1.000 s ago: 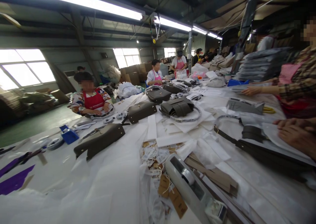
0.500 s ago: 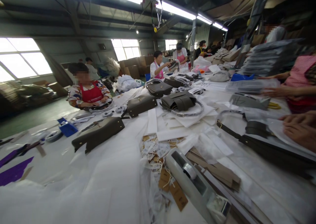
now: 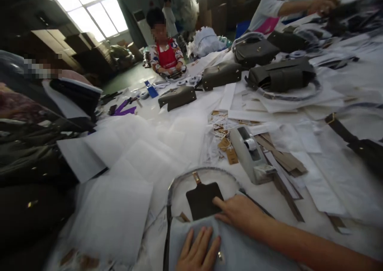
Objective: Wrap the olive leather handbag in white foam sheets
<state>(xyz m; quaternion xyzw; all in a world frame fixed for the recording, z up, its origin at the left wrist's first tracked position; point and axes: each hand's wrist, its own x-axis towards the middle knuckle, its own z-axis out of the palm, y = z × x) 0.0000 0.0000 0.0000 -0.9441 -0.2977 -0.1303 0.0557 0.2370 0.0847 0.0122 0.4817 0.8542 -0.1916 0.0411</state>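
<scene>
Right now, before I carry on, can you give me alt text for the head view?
The person's left hand rests on a handbag's pale surface, while the right hand touches a dark tab at its top edge. Beyond, to the right, sits a grey tape dispenser, with dark handbags farther off.

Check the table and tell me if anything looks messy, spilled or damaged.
The brown tags beside the tape dispenser look untidy: they lie in a loose heap with their white strings tangled. I see no spill, and no clear damage on the bag under your left hand.
</scene>
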